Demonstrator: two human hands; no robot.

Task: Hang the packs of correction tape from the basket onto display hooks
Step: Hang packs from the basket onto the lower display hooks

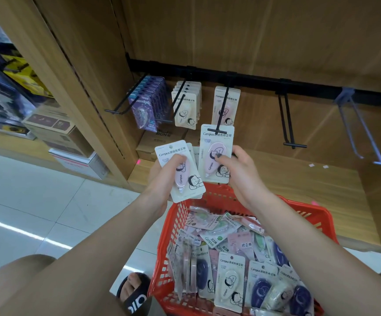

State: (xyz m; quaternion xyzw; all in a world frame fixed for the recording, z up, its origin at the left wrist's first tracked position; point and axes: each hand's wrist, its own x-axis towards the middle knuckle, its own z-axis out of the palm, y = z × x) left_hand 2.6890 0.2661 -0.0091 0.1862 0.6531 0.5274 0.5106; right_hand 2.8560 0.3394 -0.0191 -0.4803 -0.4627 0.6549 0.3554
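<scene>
The right hand [235,165] pinches one pink pack [215,153] at the tip of a black display hook [221,110]. The left hand [169,176] grips a small stack of pink packs [180,169] above the red basket [317,215] of assorted packs.

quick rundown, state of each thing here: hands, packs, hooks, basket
left hand: grips a small stack of pink packs
right hand: pinches a single pink pack at the tip of the third hook
purple packs: hanging, first hook
cream packs: hanging, second hook
fourth hook: bare
grey hook: bare
red basket: holds many loose packs
</scene>
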